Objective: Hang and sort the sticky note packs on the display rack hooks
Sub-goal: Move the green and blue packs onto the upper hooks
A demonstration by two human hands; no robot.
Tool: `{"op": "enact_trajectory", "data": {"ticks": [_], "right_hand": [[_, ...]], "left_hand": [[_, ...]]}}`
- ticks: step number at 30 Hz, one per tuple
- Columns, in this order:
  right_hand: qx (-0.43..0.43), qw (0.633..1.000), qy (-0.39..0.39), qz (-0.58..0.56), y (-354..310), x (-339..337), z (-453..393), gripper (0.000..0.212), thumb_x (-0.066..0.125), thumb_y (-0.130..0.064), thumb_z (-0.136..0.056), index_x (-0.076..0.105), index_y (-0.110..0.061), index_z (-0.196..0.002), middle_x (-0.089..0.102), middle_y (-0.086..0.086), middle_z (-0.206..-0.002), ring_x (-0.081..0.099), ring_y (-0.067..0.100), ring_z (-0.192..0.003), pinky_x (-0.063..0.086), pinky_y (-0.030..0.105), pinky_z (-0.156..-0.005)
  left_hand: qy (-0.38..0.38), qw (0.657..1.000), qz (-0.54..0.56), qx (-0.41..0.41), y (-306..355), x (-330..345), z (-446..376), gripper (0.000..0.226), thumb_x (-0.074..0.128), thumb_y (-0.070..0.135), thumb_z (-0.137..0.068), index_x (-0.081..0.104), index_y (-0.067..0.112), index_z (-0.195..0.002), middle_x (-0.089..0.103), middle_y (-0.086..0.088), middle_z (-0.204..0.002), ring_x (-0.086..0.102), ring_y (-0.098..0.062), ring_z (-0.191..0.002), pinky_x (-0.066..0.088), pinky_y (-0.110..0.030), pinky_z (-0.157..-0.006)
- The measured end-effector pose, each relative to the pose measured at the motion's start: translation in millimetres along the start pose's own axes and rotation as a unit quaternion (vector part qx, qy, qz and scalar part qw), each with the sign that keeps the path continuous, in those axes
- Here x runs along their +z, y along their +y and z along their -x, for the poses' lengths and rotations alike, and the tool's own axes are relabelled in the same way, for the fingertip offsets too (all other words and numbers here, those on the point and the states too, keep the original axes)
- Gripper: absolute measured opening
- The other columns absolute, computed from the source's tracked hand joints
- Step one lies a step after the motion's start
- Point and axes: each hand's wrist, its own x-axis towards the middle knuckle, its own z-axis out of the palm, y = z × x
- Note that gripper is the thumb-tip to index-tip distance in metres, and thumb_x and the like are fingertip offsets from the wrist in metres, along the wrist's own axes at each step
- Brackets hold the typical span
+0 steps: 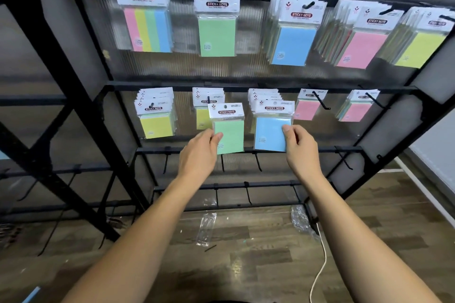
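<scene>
- Left hand [200, 149]: thumb and fingers pinching the green pack [227, 128] by its left edge, held upright in front of the middle rail [246, 88] of the display rack [81, 76].
- Right hand [299, 147]: thumb pinching the lower right corner of the blue pack [272, 128], also upright below the middle rail, just right of the green pack.
- Green pack's hanger hole near, perhaps on, the tip of the hook [208, 99] carrying yellow packs [202, 115]; whether threaded yet, cannot tell.
- Blue pack overlapping the front of a stack [262, 97] under the middle rail; hook there hidden behind the card.
- Above the middle rail: multicolour, green, blue, pink and yellow packs on the top row.
- Below the middle rail: bare hooks [258, 163] on lower bars.
- Risks: green landing on a yellow hook and spoiling the sort; edge-only pinches letting a pack swivel and miss its hook; a dropped pack reaching the floor [246, 253] among the plastic wrappers [205, 230].
</scene>
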Motion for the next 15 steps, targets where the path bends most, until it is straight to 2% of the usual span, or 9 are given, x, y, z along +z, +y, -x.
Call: {"op": "enact_trajectory", "data": {"ticks": [4,6,9,12,15], "right_hand": [[-0.013,0.999,0.051,-0.01,-22,-14,-9,0.041,0.043,-0.029,-0.106,0.036,-0.022,-0.066,0.038,-0.007,-0.062,0.034,0.01,-0.058,0.029,0.021,-0.055],[-0.018,0.998,0.064,-0.013,-30,-20,-17,0.04,0.041,-0.031,-0.106,0.04,-0.021,-0.068,0.042,-0.006,-0.064,0.036,0.01,-0.059,0.03,0.022,-0.056],[-0.026,0.996,0.079,-0.036,-42,-28,-30,0.039,0.039,-0.034,-0.106,0.053,-0.006,-0.082,0.053,0.006,-0.074,0.043,0.019,-0.071,0.031,0.036,-0.064],[-0.055,0.993,0.093,-0.041,-57,-36,-42,0.038,0.039,-0.034,-0.107,0.057,-0.005,-0.091,0.059,0.008,-0.083,0.047,0.02,-0.076,0.033,0.036,-0.067],[-0.073,0.991,0.097,-0.056,-73,-43,-52,0.034,0.04,-0.034,-0.107,0.057,-0.008,-0.093,0.06,0.006,-0.083,0.045,0.013,-0.072,0.032,0.032,-0.065]], "left_hand": [[0.001,1.0,0.012,0.028,19,-10,-12,0.037,0.037,0.039,-0.105,0.037,0.022,-0.072,0.045,0.008,-0.068,0.045,-0.021,-0.066,0.028,-0.035,-0.059],[0.009,0.999,0.025,0.046,29,-14,-20,0.037,0.037,0.038,-0.105,0.036,0.022,-0.072,0.043,0.008,-0.066,0.043,-0.023,-0.065,0.027,-0.035,-0.058],[0.019,0.997,0.033,0.065,44,-20,-31,0.036,0.037,0.038,-0.105,0.037,0.02,-0.073,0.042,0.008,-0.064,0.043,-0.018,-0.061,0.024,-0.035,-0.054],[0.025,0.996,0.039,0.076,55,-24,-41,0.034,0.037,0.038,-0.105,0.04,0.02,-0.075,0.044,0.008,-0.065,0.042,-0.011,-0.06,0.026,-0.035,-0.055],[0.03,0.995,0.049,0.084,62,-27,-50,0.034,0.039,0.036,-0.105,0.038,0.02,-0.075,0.043,0.009,-0.066,0.043,-0.021,-0.066,0.028,-0.035,-0.059]]}}
